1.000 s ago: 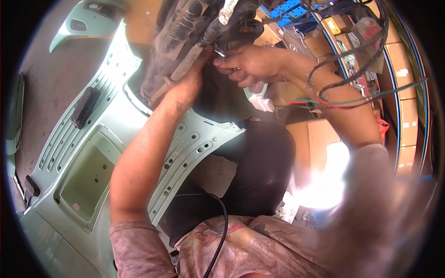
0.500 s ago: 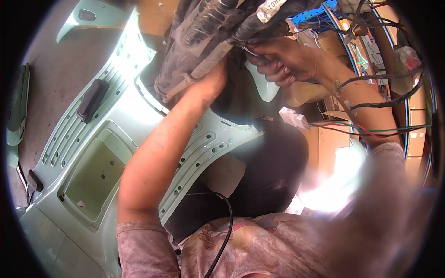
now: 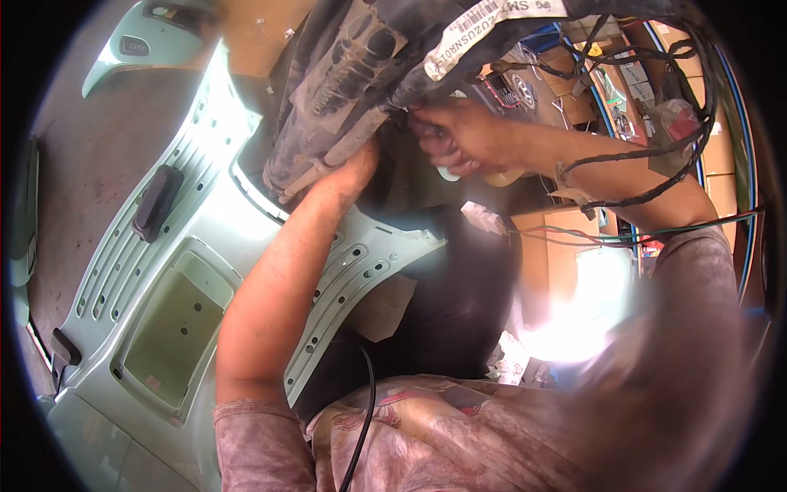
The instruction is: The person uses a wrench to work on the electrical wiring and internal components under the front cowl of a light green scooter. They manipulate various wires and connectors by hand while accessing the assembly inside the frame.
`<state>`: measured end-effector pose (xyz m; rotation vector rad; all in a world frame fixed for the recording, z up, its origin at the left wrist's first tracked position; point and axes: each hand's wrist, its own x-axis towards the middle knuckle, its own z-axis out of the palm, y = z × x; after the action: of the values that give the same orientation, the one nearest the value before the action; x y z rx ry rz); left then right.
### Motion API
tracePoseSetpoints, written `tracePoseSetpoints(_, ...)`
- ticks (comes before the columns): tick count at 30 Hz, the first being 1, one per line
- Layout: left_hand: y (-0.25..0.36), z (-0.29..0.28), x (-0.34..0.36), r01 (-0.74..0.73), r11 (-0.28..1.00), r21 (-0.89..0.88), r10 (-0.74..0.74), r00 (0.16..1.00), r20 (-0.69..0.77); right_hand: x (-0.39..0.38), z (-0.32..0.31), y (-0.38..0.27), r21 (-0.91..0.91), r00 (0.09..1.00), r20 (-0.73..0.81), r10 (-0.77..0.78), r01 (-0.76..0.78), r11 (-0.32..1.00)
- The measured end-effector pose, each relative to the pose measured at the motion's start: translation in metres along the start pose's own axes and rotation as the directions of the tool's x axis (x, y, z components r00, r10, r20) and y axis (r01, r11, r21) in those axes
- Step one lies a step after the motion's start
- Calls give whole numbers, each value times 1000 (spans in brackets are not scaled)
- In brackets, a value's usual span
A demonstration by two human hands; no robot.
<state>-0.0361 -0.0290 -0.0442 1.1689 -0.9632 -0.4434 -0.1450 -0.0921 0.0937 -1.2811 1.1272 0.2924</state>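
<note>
A dusty bundle of black corrugated hoses and tubes (image 3: 332,86), bearing a white label (image 3: 484,33), hangs at the top centre. Beneath a tube, my left hand (image 3: 352,172) reaches in from the lower left, its fingers hidden. My right hand (image 3: 455,139) is at the bundle's right side, just below the label, fingers curled around something blurred that I cannot make out. Dark wire loops (image 3: 635,184) hang beside my right forearm, and a pale connector (image 3: 484,220) on thin coloured wires dangles below that hand.
A large mint-green moulded panel (image 3: 197,221) with slots and a recessed pocket lies to my left, another green piece (image 3: 156,29) beyond it on the floor (image 3: 90,131). Shelving with cardboard boxes (image 3: 717,139) stands at the right. My dark-clothed leg (image 3: 443,303) is below.
The hoses and label sit larger and further right in view than a second ago. The small metal piece seen in my right hand earlier is now hard to see, and the dangling connector appears lower.
</note>
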Motion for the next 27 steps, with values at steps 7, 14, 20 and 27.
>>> tracePoseSetpoints(7, 12, -6, -6, 113, 985, -133, -104, 992, 75, 28, 103, 32, 532, 856, -473, -211, 468, 706)
tracePoseSetpoints(14, 35, -9, -6, 580, 638, -506, -474, 814, 336, 19, 100, 51, 509, 797, -441, -413, 601, 616)
tracePoseSetpoints(20, 5, 4, 4, 260, 830, -494, -202, 965, 169, -12, 27, 28, -96, 846, -334, -416, 408, 908)
tracePoseSetpoints(27, 35, 6, 3, 360, 761, -540, -272, 932, 238, -24, -5, -9, -459, 962, -132, -241, 156, 875)
